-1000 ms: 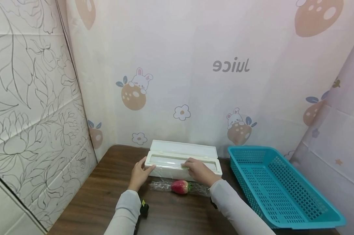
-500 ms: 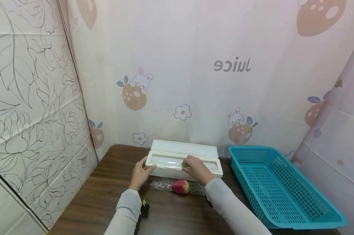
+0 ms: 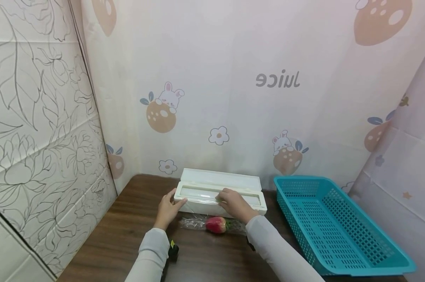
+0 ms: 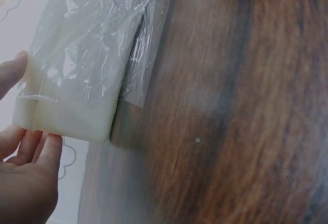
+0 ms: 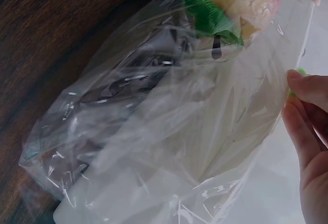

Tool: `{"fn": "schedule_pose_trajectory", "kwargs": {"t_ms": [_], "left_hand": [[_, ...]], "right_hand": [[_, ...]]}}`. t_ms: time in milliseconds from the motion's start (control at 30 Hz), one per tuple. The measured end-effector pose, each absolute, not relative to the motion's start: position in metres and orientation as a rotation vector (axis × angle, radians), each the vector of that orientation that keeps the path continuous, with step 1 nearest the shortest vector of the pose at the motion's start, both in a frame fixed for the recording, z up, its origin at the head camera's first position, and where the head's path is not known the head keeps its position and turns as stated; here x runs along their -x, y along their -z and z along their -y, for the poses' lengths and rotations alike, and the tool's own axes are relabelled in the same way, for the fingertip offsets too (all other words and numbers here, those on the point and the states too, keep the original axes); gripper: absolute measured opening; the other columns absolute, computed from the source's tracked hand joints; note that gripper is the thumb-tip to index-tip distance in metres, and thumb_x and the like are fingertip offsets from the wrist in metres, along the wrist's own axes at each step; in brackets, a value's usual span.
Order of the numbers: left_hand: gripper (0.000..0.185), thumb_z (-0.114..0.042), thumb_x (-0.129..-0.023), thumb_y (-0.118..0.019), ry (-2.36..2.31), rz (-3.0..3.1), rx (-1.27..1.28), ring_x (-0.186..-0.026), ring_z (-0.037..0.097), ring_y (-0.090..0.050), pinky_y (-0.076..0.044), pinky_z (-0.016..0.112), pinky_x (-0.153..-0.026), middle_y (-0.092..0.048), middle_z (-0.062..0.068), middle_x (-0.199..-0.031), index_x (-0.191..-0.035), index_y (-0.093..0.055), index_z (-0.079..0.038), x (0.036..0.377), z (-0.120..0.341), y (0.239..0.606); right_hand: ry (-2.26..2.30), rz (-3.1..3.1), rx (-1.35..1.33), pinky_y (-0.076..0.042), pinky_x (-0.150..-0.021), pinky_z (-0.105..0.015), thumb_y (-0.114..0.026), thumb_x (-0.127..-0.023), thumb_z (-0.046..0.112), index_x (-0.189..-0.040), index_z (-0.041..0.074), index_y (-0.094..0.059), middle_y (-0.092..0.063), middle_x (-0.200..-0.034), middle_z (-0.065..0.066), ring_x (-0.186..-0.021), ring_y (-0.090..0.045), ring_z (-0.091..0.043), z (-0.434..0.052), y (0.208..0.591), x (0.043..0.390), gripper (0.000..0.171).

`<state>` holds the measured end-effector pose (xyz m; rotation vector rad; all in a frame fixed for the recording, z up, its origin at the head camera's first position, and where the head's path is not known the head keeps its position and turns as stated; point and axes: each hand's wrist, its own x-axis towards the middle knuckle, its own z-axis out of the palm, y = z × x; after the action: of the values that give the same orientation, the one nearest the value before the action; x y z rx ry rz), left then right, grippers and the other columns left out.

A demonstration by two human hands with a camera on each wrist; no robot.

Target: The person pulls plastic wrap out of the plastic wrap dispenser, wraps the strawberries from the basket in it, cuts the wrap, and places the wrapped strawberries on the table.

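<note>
right hand slid left along dispenser

1. Left hand holds the left end of the white dispenser box.
2. Right hand rests on its top.
3. A strawberry lies in clear film on the wooden table.
4. A teal basket stands to the right.

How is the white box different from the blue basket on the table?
The white box is long, narrow and solid-walled; the blue basket is wider, with perforated walls. The left hand and right hand touch the box; nothing touches the basket. Both stand on the brown table.
</note>
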<state>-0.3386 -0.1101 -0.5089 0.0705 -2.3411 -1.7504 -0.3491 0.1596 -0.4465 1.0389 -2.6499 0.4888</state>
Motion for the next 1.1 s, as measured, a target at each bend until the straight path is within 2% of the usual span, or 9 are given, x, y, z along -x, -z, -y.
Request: {"fn": "schedule_pose_trajectory", "kwargs": {"t_ms": [700,933,1100], "left_hand": [[0.073,-0.026,-0.091,-0.077,1.745,2.335,-0.054,-0.134,0.042,-0.044,-0.040,0.048,-0.109,-0.044,0.028,-0.141,-0.148,-0.043,0.003,0.339,0.111,0.508],[0.074,-0.027,-0.090,-0.078,1.749,2.324,-0.054,-0.134,0.042,-0.044,-0.041,0.048,-0.108,-0.044,0.028,-0.142,-0.148,-0.043,0.003,0.339,0.112,0.508],[0.073,-0.028,-0.090,-0.077,1.726,2.329,-0.053,-0.131,0.043,-0.047,-0.042,0.050,-0.106,-0.045,0.029,-0.141,-0.147,-0.044,0.005,0.339,0.112,0.511]], "right_hand": [[-0.438,2.629,-1.241,-0.054,-0.091,-0.034,-0.066,-0.091,-0.007,-0.120,0.003,-0.069,-0.067,-0.113,-0.009,-0.106,-0.065,-0.023,-0.150,0.442,0.352,0.031],[-0.424,2.614,-1.296,-0.055,-0.089,-0.033,-0.062,-0.089,-0.013,-0.123,0.001,-0.068,-0.066,-0.112,-0.009,-0.104,-0.065,-0.023,-0.147,0.441,0.353,0.037],[-0.456,2.630,-1.260,-0.056,-0.086,-0.034,-0.065,-0.090,-0.006,-0.119,0.002,-0.070,-0.068,-0.108,-0.008,-0.100,-0.066,-0.022,-0.145,0.442,0.353,0.030]]}}
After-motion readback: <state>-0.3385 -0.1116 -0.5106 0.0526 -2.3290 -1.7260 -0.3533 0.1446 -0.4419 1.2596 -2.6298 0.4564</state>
